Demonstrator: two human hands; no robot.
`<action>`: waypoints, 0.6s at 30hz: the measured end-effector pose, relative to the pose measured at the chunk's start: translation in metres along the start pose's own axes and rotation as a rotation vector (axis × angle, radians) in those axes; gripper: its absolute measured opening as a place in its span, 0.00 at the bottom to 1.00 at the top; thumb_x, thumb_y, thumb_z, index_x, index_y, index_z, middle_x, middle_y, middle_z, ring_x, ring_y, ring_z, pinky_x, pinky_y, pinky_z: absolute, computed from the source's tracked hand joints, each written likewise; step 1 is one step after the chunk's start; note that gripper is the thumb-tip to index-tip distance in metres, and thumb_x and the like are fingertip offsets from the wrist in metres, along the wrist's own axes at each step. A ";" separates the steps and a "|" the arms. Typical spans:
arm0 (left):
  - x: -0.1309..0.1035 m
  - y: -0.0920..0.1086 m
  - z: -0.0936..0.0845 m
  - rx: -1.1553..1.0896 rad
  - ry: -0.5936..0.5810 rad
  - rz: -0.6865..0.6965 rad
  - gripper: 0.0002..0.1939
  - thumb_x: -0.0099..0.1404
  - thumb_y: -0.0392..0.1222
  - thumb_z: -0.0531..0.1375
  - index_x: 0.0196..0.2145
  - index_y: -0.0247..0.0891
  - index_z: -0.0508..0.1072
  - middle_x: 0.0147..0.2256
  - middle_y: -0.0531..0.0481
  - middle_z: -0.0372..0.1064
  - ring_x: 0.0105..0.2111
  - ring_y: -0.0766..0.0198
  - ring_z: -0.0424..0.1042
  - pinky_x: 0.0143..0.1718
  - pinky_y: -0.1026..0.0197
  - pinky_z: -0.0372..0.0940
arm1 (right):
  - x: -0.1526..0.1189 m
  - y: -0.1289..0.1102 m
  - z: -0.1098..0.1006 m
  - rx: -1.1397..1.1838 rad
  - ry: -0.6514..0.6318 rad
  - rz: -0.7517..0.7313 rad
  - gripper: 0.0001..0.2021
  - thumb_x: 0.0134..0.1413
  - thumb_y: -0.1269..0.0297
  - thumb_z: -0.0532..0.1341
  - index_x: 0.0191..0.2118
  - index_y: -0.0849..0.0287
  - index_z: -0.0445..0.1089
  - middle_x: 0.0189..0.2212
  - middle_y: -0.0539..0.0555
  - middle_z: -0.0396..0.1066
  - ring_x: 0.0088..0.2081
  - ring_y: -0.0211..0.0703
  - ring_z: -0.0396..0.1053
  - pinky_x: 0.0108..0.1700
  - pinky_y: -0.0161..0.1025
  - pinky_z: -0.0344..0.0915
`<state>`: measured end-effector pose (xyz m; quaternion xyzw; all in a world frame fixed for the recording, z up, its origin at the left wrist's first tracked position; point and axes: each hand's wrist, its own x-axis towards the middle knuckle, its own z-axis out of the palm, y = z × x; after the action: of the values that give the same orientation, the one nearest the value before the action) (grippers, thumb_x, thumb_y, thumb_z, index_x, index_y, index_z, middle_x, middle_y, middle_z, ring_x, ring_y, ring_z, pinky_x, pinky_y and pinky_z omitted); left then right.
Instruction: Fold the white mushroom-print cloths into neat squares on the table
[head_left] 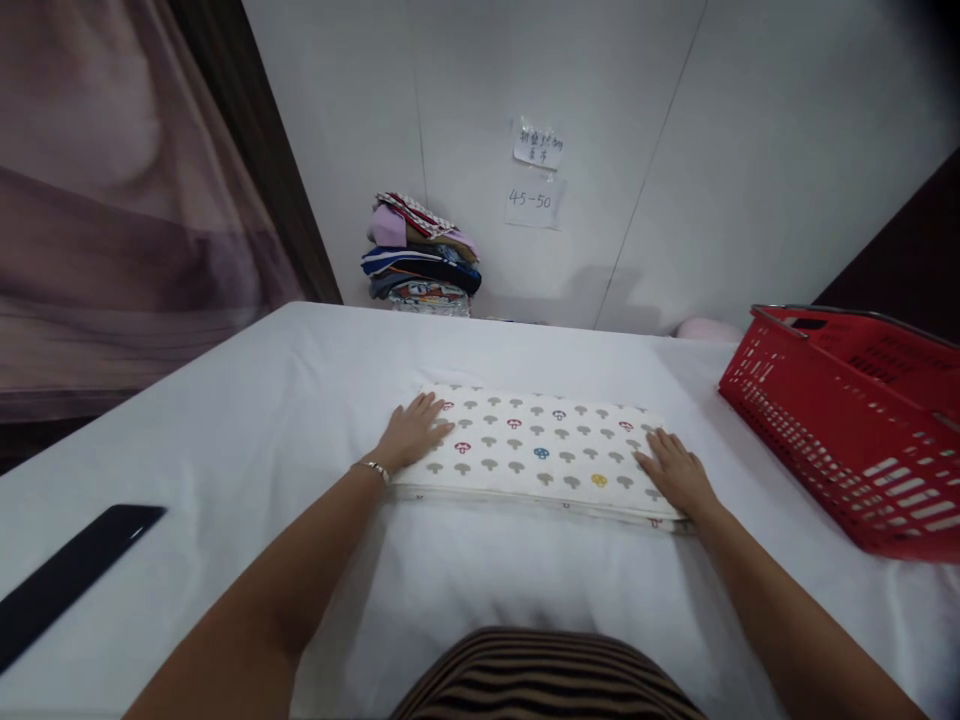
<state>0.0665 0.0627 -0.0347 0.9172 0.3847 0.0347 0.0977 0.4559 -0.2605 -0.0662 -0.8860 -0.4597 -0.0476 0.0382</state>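
A folded white cloth printed with grey, red, blue and yellow mushrooms lies flat in front of me, its long side running left to right. Several layers show along its near edge. My left hand rests on the left end of the cloth with fingers spread, a bracelet at the wrist. On the right end lies my right hand, its fingers stretched out over the fabric. Neither hand grips the cloth.
The cloth lies on a table with a white cover. A red plastic basket stands at the right, a dark flat object at the left. Beyond the far edge is a stack of folded clothes by the wall with paper notes.
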 end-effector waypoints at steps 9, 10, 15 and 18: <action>0.006 -0.001 -0.013 -0.231 0.007 -0.035 0.29 0.68 0.57 0.44 0.63 0.42 0.56 0.67 0.46 0.40 0.66 0.55 0.39 0.63 0.49 0.42 | -0.001 -0.008 -0.018 0.012 -0.025 0.003 0.28 0.63 0.50 0.43 0.61 0.62 0.58 0.64 0.63 0.50 0.65 0.59 0.46 0.59 0.63 0.51; 0.001 -0.002 -0.017 -0.263 0.046 -0.047 0.30 0.68 0.57 0.43 0.62 0.41 0.57 0.67 0.46 0.41 0.66 0.55 0.39 0.63 0.49 0.43 | -0.006 -0.014 -0.021 0.021 0.001 -0.013 0.28 0.64 0.50 0.43 0.61 0.61 0.58 0.65 0.62 0.50 0.65 0.59 0.45 0.60 0.64 0.49; -0.052 -0.004 -0.025 -0.326 0.246 0.010 0.27 0.67 0.56 0.48 0.56 0.40 0.66 0.62 0.46 0.55 0.62 0.57 0.52 0.61 0.54 0.50 | -0.037 -0.063 -0.026 0.205 0.114 -0.374 0.24 0.63 0.54 0.46 0.60 0.57 0.61 0.62 0.59 0.57 0.65 0.54 0.48 0.61 0.57 0.54; -0.084 -0.001 -0.019 -0.294 0.284 0.144 0.20 0.65 0.55 0.53 0.48 0.43 0.73 0.53 0.46 0.67 0.56 0.55 0.61 0.58 0.51 0.54 | -0.050 -0.099 -0.025 0.344 0.123 -0.625 0.21 0.63 0.55 0.48 0.57 0.55 0.65 0.57 0.56 0.65 0.63 0.52 0.54 0.60 0.54 0.56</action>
<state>0.0040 0.0061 -0.0155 0.9042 0.3187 0.2261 0.1724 0.3447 -0.2472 -0.0448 -0.6789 -0.7064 -0.0320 0.1980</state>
